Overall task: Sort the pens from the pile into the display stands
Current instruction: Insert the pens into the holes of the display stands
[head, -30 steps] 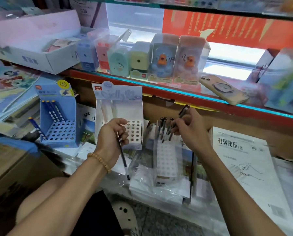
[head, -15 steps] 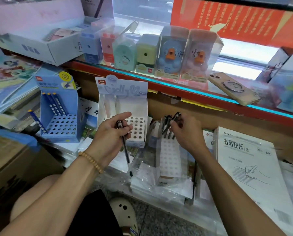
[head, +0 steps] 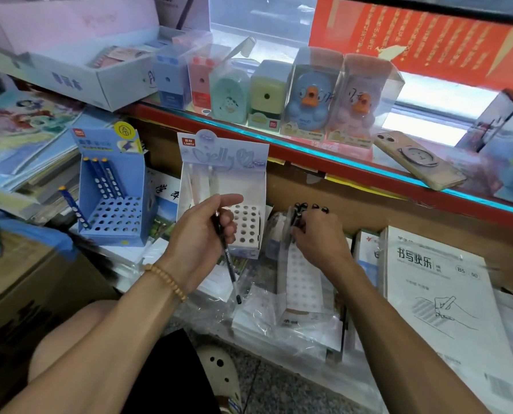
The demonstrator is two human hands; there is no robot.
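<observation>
Below the glass counter, among the stationery, I work with both hands at once. My left hand (head: pixel 203 231) holds one black pen (head: pixel 227 258) pinched between thumb and curled fingers, its tip hanging down toward the plastic wrapping (head: pixel 249 312); I keep it there as a spare, ready to pass across. My right hand (head: pixel 318 234) is curled over the back of the white stand (head: pixel 298 270), fingertips closed on a pen among the black pens (head: pixel 304 208) already standing in its rear holes, apparently seating it upright. That stand lies tilted toward me on the wrapping, so its rows of holes face up and are easy to reach. Just behind my left hand stands the jelly pen stand (head: pixel 224 177), its holes mostly unfilled with a few pale pens at the back. Further left the blue stand (head: pixel 112 201) keeps three blue pencils (head: pixel 103 177) leaning in its back row. I cannot make out any loose pile of pens from this angle.
</observation>
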